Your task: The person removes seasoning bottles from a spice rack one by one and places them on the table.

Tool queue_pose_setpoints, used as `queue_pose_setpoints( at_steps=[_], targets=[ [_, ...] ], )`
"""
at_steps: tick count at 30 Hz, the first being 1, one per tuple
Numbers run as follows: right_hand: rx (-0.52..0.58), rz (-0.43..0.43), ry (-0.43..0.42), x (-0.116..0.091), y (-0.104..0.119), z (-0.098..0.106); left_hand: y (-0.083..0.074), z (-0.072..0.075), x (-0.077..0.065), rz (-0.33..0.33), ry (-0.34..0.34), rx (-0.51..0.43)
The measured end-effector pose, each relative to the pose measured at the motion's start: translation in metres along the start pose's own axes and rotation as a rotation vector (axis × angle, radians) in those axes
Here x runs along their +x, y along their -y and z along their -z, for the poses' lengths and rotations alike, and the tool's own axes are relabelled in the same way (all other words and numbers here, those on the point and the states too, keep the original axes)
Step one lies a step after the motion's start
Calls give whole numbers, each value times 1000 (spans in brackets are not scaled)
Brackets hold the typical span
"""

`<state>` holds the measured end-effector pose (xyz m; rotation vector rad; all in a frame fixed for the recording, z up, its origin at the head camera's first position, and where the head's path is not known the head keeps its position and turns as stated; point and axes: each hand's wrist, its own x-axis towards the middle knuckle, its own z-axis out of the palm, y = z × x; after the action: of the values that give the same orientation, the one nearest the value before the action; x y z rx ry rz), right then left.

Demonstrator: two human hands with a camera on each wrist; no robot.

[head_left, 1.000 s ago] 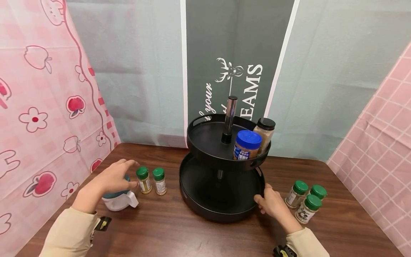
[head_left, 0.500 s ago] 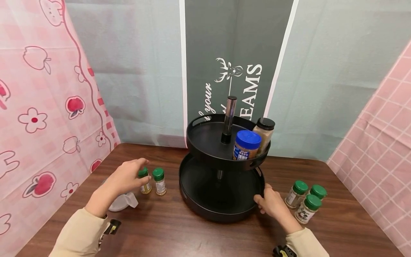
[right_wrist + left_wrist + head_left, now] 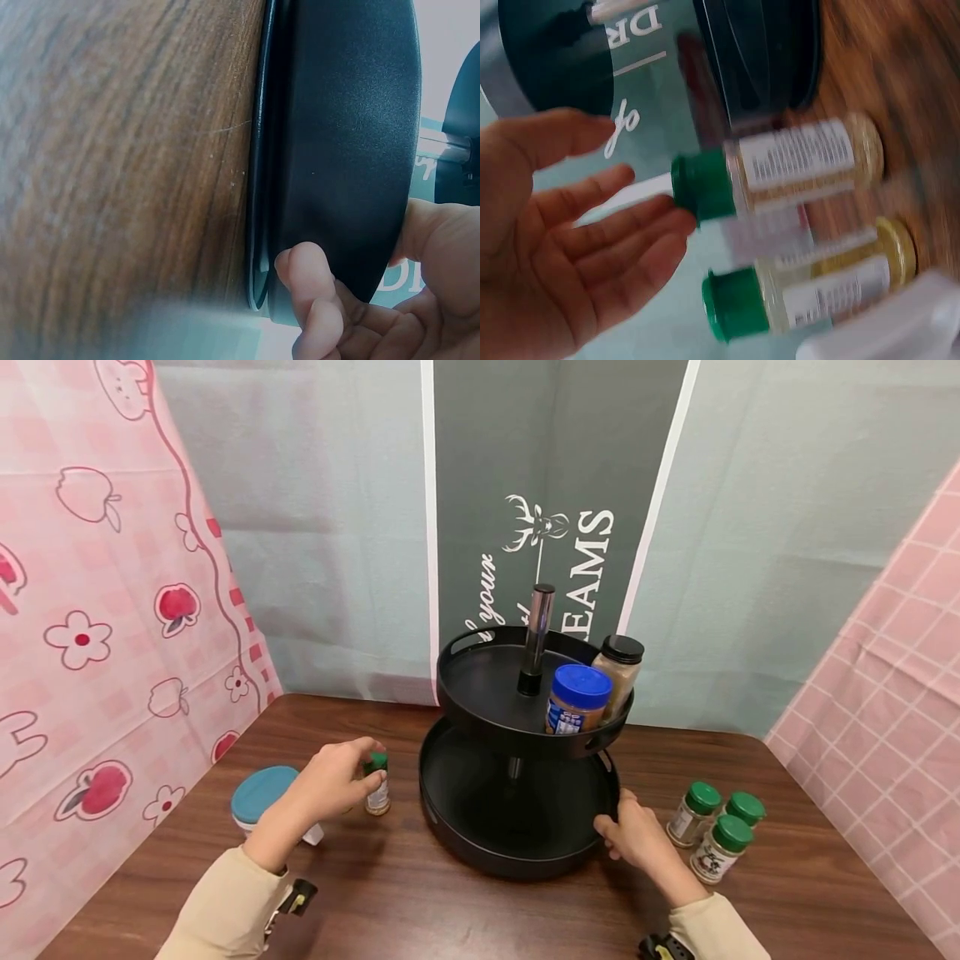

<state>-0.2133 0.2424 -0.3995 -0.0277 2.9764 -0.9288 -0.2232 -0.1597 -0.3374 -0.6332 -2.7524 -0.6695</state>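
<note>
My left hand point(image 3: 333, 781) is over the left side of the table, fingers loosely bent with nothing between them. Its fingertips reach the green cap of a small spice jar point(image 3: 795, 165), which stands upright. A second spice jar point(image 3: 832, 292) with a green cap shows beside it in the left wrist view; the hand hides it in the head view. On the other side, my right hand point(image 3: 637, 835) grips the rim of the lower tier of a black two-tier turntable point(image 3: 502, 864). The thumb lies over the rim and the fingers curl against the outer wall point(image 3: 345, 135).
On the upper tier stand a blue-lidded jar point(image 3: 579, 693) and a black-lidded jar point(image 3: 622, 664). A white container with a teal lid point(image 3: 262, 792) is behind my left forearm. Several green-capped spice jars point(image 3: 720, 847) stand to the right of my right hand.
My left hand has moved right, from above the teal-lidded container past the first spice jar to the second one. The right hand and the turntable have stayed put.
</note>
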Motion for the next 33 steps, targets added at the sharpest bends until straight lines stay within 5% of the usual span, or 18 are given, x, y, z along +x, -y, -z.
queue_pose_setpoints(
  at_steps=[5,10,33],
  targets=[
    [0,0,-3,0,0,0,-8,-7,4,67,-33,57],
    [1,-2,-3,0,0,-1,-14,-10,5,67,-32,67],
    [0,-6,6,0,1,1,-30,-56,27,202,-16,-12]
  ],
)
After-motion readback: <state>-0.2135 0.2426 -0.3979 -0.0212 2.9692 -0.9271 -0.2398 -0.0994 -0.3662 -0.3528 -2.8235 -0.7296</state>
